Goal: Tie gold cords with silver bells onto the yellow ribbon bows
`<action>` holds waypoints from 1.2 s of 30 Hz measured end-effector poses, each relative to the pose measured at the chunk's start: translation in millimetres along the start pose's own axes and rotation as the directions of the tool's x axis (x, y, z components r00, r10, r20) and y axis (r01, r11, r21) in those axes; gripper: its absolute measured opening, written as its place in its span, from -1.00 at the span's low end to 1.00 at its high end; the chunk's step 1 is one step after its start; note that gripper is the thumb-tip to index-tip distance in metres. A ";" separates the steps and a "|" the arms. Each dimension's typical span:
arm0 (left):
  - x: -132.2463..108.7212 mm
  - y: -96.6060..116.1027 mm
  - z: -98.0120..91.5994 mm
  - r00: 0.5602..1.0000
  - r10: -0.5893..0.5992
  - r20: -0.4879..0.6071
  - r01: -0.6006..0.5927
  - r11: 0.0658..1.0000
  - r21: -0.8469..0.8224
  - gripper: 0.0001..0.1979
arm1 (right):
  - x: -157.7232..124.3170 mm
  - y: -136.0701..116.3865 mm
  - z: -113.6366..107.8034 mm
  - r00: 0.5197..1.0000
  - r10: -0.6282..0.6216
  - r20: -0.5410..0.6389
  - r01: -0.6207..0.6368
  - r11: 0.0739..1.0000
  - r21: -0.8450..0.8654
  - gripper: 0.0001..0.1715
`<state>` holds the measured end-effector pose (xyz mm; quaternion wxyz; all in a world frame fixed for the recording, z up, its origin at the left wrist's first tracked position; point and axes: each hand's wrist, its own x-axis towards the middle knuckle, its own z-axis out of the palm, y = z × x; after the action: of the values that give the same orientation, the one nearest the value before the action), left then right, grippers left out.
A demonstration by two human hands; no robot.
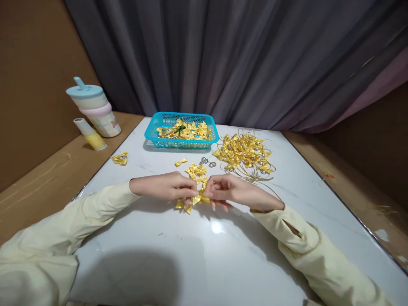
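At your far left, on the brown surface beside the table, a tube with a yellow lower part [91, 135] leans in view just in front of a tumbler [98, 114] with a light blue lid, a straw and a pink band. Next, near the left edge of the white marbled table [197, 263], lies a small cluster of yellow bows [120, 158]. Your left hand [172, 185] reaches in from a pale yellow sleeve [102, 206], its thumb and forefinger pinched together on the left side of a yellow bow [201, 197]; its other fingers are partly hidden. Beyond that hand, toward the back of the table, stands a turquoise basket [181, 144] holding more yellow bows and a dark green piece [180, 128]. One single bow [181, 162] lies in front of the basket, with a loose group of bows [195, 171] near it and a few more under your fingers. The bow you hold is between your two hands, above the middle of the table. Just behind are some small silver balls [204, 160]. Your right hand [232, 190] also has its thumb and forefinger drawn together at the bow's right side, the remaining fingers loosely curled. Past it, farther back, sits a large heap of yellow bows [244, 151] with silver balls and thin gold cords [255, 177] looping outward.
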<state>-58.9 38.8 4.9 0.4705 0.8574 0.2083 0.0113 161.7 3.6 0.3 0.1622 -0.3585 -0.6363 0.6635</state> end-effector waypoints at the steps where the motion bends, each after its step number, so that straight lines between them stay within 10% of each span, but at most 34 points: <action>1: 1.8 -3.3 -0.4 0.999 -0.038 -0.009 0.039 0.999 0.007 -0.72 | 2.6 3.2 -1.4 1.000 -0.007 -0.018 0.008 1.000 0.015 -0.69; 9: 8.0 -23.6 -10.6 0.960 -0.256 -0.117 0.257 0.966 -0.001 -0.64 | 16.7 15.6 -8.0 0.963 -0.060 -0.263 0.047 0.997 -0.056 -0.72; 17: 8.1 -31.2 -13.7 0.941 -0.289 -0.174 0.296 0.955 0.015 -0.75 | 18.6 18.0 -14.0 0.927 -0.071 -0.367 0.035 0.994 -0.104 -0.81; 23: 2.6 -41.1 -32.3 0.878 -0.235 -0.416 0.301 0.948 0.100 -0.71 | 22.1 25.9 -20.1 0.864 -0.172 -0.474 -0.018 0.929 -0.369 -0.91; 30: -0.1 -37.6 -43.2 0.844 -0.275 -0.461 0.328 0.944 0.039 -0.77 | 32.1 51.7 -26.8 0.866 -0.451 -0.215 0.082 0.553 -0.829 -0.63; 36: 8.0 -42.9 -24.0 0.884 -0.089 -0.459 0.157 0.981 0.112 -0.80 | 39.5 61.7 -25.2 0.878 -0.416 -0.237 0.082 0.618 -0.782 -0.53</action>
<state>-71.7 81.2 -18.0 0.3449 0.8484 0.3660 0.1650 166.5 40.0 -68.0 0.2171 -0.4248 -0.8501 0.2232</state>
